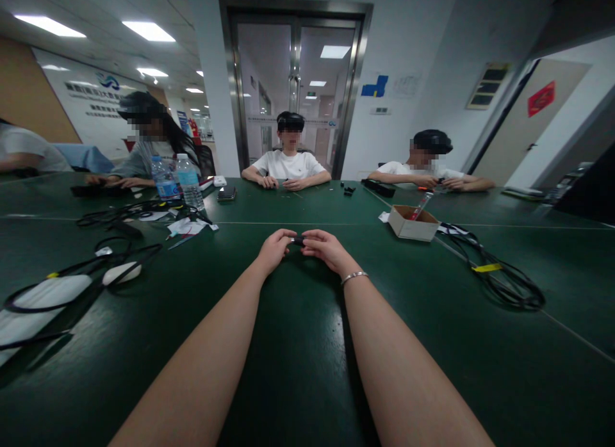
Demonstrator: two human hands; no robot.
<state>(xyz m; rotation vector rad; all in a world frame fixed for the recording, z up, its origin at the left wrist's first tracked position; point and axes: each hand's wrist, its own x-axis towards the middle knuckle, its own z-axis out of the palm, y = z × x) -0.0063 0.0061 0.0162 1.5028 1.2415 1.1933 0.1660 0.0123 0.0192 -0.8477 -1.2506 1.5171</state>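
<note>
A small dark object (298,241) with a light spot at its left end is held between my two hands, just above the green table (298,332). My left hand (276,250) pinches its left end with thumb and fingertips. On the other end, the fingers of my right hand (327,250) are closed; a silver bangle circles that wrist. What exactly the object is cannot be made out at this size.
Open box (413,230) and coiled black cable (509,284) lie right. Left are cables (86,264), a white mouse (122,273), paper scraps (186,227) and two bottles (189,184). Several people sit around the table; small black parts (349,191) lie opposite.
</note>
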